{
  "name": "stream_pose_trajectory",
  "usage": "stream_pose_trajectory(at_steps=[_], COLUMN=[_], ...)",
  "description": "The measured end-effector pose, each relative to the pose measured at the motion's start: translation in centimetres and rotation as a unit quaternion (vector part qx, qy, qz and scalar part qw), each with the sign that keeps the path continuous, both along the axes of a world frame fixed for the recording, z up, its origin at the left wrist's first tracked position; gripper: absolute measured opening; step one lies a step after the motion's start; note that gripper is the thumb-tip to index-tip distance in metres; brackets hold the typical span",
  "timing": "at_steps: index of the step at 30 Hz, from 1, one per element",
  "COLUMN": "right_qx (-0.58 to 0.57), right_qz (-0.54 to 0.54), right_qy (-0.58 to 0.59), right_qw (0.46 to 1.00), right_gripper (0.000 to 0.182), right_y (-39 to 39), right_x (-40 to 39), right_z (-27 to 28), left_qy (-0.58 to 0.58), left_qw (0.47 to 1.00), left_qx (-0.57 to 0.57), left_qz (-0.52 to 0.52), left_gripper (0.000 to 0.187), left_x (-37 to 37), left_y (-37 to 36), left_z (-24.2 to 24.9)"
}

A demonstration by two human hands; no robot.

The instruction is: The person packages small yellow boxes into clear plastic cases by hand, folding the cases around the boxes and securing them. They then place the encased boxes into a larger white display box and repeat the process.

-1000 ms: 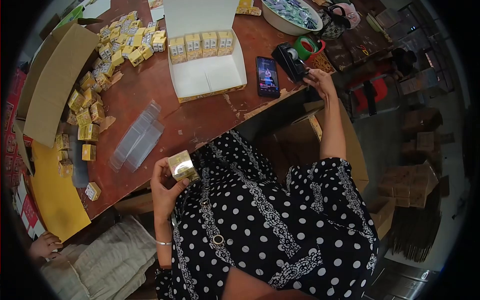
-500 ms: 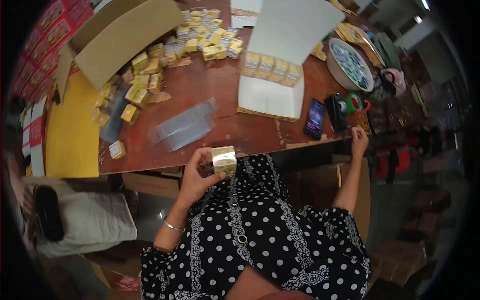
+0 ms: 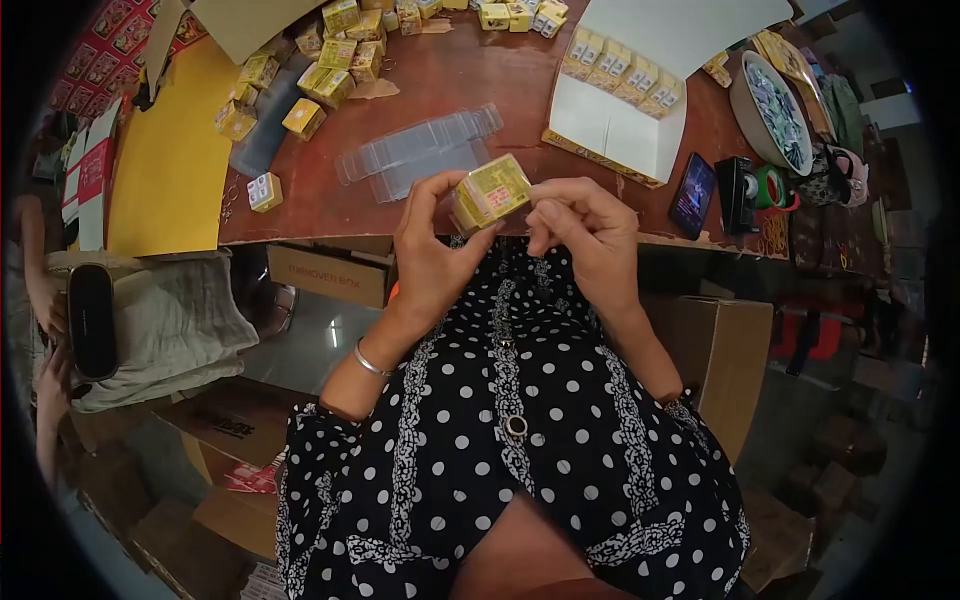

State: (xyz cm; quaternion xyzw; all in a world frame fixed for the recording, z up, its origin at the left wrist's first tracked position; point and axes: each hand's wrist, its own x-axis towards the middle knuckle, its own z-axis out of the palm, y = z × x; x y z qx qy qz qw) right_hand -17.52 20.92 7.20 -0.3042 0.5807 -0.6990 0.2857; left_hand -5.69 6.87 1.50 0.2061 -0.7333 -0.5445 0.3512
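My left hand [image 3: 435, 245] holds a small yellow printed box [image 3: 492, 192] between thumb and fingers, just over the table's front edge. At the right side of this box, my right hand [image 3: 590, 225] has its fingertips pinched together; whatever is between them is too small to make out. Clear plastic trays [image 3: 425, 150] lie on the red-brown table [image 3: 540, 75] behind the held box. An open white carton [image 3: 615, 130] at the right has a row of yellow boxes [image 3: 622, 72] along its back side.
Loose yellow boxes [image 3: 327, 85] lie at the back left, near a yellow sheet [image 3: 180, 150]. A phone [image 3: 692, 195], a black case [image 3: 737, 195] and a filled bowl [image 3: 772, 110] are at the right. Another person's hands [image 3: 48, 310] show at the far left.
My right hand has come from the table's right edge to the box in my left hand. The box is now tilted and higher in view. The camera view has shifted.
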Motion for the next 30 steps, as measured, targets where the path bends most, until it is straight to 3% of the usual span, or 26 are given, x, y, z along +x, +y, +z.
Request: stream_pose_trajectory(at_steps=[10, 12, 15, 16, 17, 18, 20, 24, 25, 27, 28, 29, 30], right_qx=[0.08, 0.107, 0.171, 0.084, -0.01, -0.012, -0.057, -0.024, -0.004, 0.016, -0.024, -0.062, 0.045], right_qz=[0.002, -0.001, -0.035, -0.093, -0.146, -0.145, -0.033, 0.051, 0.082, 0.114, 0.154, 0.187, 0.146], right_qy=[0.02, 0.0, 0.068, 0.284, 0.484, 0.485, 0.586, 0.507, 0.442, 0.374, 0.188, -0.006, 0.0], right_qw=[0.997, 0.994, 0.982, 0.951, 0.863, 0.863, 0.808, 0.86, 0.893, 0.92, 0.97, 0.98, 0.988], right_gripper=[0.023, 0.025, 0.028, 0.033, 0.038, 0.038, 0.046, 0.058, 0.058, 0.059, 0.062, 0.069, 0.079], right_y=[-1.2, -1.3, -1.7, -1.8, -2.0, -2.0, -2.0, -2.3, -2.3, -2.1, -1.7, -1.4, -1.3], right_x=[0.4, 0.4, -0.6, -1.3, -1.9, -2.4, -3.4, -4.6, -4.7, -5.0, -5.2, -5.4, -5.8], right_z=[-0.3, -0.1, -1.3, -2.3, -2.9, -3.0, -3.1, -3.9, -3.8, -3.5, -3.3, -3.0, -2.5], left_qy=[0.03, 0.04, 0.003, 0.004, 0.002, 0.0, 0.004, 0.015, 0.016, 0.016, 0.016, 0.032, 0.046], left_qw=[0.999, 0.999, 0.998, 0.998, 0.99, 0.975, 0.97, 0.972, 0.972, 0.998, 0.998, 0.994, 0.973], left_qx=[-0.026, 0.007, 0.056, 0.055, 0.129, 0.203, 0.222, 0.215, 0.213, 0.034, 0.035, -0.096, -0.226], left_qz=[0.015, 0.01, -0.017, -0.015, -0.053, -0.091, -0.1, -0.095, -0.094, -0.059, -0.058, -0.043, -0.029], left_gripper=[0.053, 0.052, 0.053, 0.053, 0.054, 0.055, 0.056, 0.055, 0.055, 0.053, 0.053, 0.052, 0.051], left_x=[0.3, 0.3, 0.4, 0.4, 0.5, 0.5, 0.4, 0.6, 0.8, 1.2, 1.4, 1.6, 1.6], left_y=[0.1, 0.2, -0.2, -0.1, 0.1, 0.3, 0.3, 0.3, 0.2, -0.2, -0.5, -1.0, -1.4], left_z=[-0.3, 0.0, 0.5, 0.8, 1.1, 1.3, 1.2, 0.8, 0.7, 0.8, 1.1, 1.6, 1.9])
